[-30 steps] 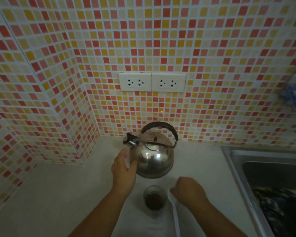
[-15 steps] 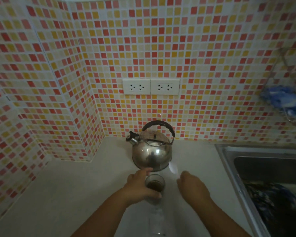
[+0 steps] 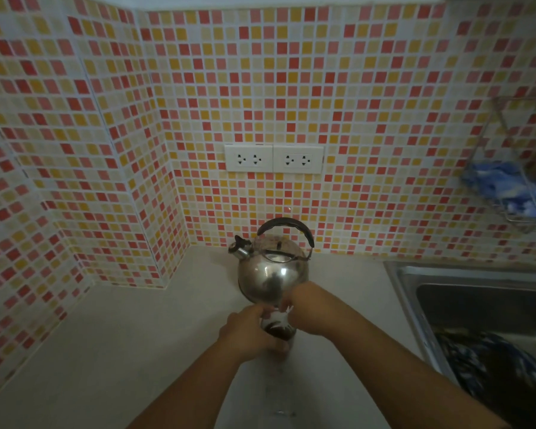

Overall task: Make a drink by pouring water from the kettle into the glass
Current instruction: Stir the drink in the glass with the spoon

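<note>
On the pale countertop (image 3: 112,351), just in front of the steel whistling kettle (image 3: 273,274), stands the small glass (image 3: 279,328) with dark contents at its bottom. The left hand (image 3: 248,332) wraps around the glass from its left side. The right hand (image 3: 304,308) hovers over the rim, its fingertips pinched on something small and white; what it is cannot be told. The kettle sits upright, black handle raised, spout pointing left, below 2 white wall sockets (image 3: 274,158). A steel sink (image 3: 477,292) lies to the right.
</note>
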